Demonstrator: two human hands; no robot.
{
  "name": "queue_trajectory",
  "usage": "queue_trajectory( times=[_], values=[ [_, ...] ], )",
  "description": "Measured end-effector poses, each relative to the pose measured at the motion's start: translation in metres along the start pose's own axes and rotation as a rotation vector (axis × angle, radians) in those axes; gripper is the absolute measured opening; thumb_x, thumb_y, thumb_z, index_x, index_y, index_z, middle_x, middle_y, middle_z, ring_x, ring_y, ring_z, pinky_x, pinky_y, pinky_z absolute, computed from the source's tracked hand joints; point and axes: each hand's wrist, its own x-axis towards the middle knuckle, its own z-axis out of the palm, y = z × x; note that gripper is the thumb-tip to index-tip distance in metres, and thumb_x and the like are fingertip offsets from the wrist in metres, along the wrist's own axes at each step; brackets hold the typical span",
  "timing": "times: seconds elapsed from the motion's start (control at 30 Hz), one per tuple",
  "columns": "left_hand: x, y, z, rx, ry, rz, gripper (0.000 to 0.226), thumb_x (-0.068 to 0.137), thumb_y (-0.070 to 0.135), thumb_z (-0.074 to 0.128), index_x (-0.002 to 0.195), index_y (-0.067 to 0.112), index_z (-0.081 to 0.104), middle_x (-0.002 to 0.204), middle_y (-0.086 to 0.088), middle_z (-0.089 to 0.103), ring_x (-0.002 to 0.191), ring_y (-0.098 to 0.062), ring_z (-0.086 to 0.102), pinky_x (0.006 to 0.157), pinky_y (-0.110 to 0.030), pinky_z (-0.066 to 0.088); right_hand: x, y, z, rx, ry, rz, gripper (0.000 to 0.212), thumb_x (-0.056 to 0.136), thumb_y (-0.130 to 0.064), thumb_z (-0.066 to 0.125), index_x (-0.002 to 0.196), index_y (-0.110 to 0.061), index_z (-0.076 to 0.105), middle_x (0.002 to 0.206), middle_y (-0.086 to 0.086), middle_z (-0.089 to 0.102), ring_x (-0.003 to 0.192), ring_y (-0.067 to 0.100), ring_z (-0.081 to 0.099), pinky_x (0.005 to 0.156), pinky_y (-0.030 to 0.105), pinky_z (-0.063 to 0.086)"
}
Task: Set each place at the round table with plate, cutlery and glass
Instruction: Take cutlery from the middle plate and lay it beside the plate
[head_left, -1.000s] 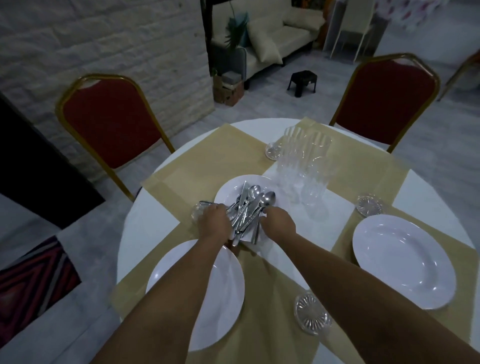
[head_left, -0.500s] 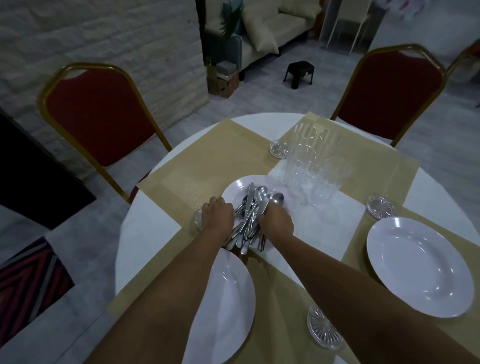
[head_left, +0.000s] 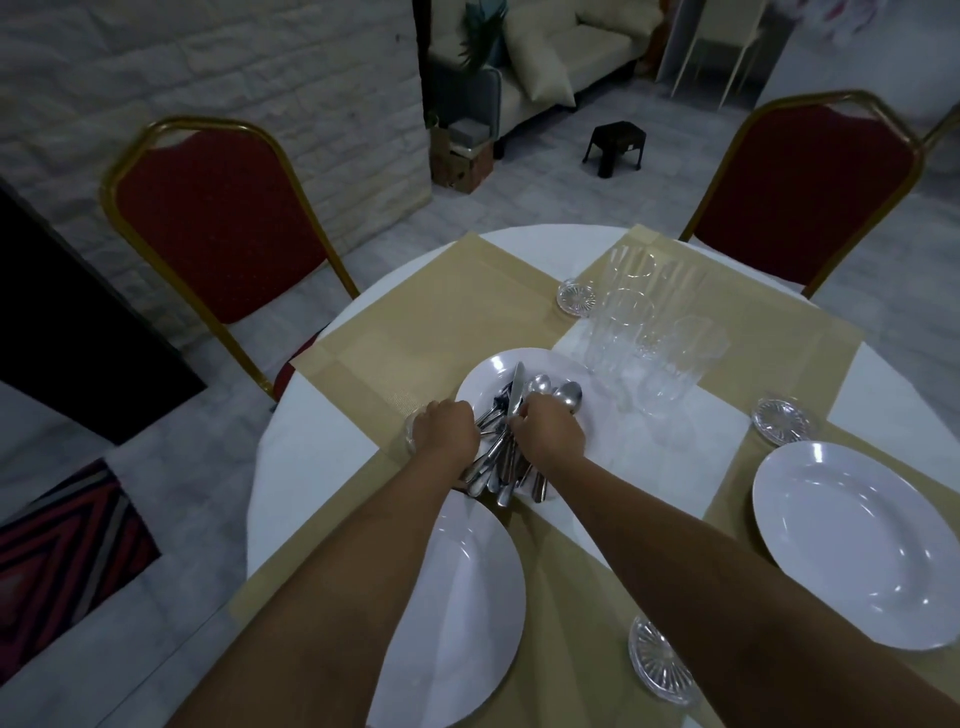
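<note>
A pile of steel cutlery (head_left: 498, 457), with knives, forks and spoons, lies on a white plate (head_left: 491, 371) in the middle of the round table (head_left: 311, 447). My left hand (head_left: 449, 428) grips the left side of the pile. My right hand (head_left: 553, 434) curls over the right side, its fingertips pinching a knife (head_left: 517, 387) by the blade. Several clear glasses (head_left: 649, 338) stand bunched just behind the plate. One empty white plate (head_left: 457, 608) sits on a tan placemat (head_left: 561, 582) near me, partly under my left forearm. Another empty plate (head_left: 857, 540) sits at the right.
Glass coasters lie at the back (head_left: 575, 297), at the right (head_left: 784, 420), near me (head_left: 660, 662), and one (head_left: 410, 428) peeks out beside my left hand. Two red chairs with gold frames stand at the far left (head_left: 218, 223) and far right (head_left: 800, 187).
Both hands have stayed on the cutlery pile. My right hand has slid forward over the handles, and its fingertips now reach the knife blade.
</note>
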Motion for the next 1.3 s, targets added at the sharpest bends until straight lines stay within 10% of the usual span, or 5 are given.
queue_trajectory(
  times=[0.6,1.1,1.3],
  values=[
    [0.001,-0.001,0.001,-0.108,0.019,-0.03,0.018,0.092,0.019,0.051,0.101,0.01,0.064,0.103,-0.009,0.065,0.096,-0.026,0.06,0.072,-0.032,0.042,0.004,-0.007,0.0,-0.074,-0.037,0.065,0.032,0.087,-0.031,0.062,0.113,-0.011,0.061,0.081,0.0,0.06,0.089,0.023,0.066,0.069,0.03,0.049],
    [-0.005,-0.005,-0.007,-0.439,-0.027,-0.204,0.017,0.093,0.016,0.051,0.104,0.007,0.061,0.104,-0.009,0.067,0.096,-0.026,0.061,0.075,-0.028,0.041,0.011,0.011,-0.018,0.221,-0.19,0.191,0.03,0.087,-0.017,0.058,0.06,-0.014,0.046,0.059,-0.001,0.047,0.055,0.01,0.045,0.05,0.021,0.034],
    [-0.01,0.012,-0.009,-0.604,-0.098,-0.219,0.006,0.085,0.01,0.063,0.079,0.007,0.065,0.077,-0.009,0.064,0.081,-0.028,0.064,0.066,-0.029,0.043,0.005,0.014,-0.036,0.216,-0.24,0.178,0.026,0.094,-0.015,0.048,0.114,-0.002,0.057,0.071,0.005,0.054,0.065,0.018,0.053,0.057,0.027,0.04]
  ],
)
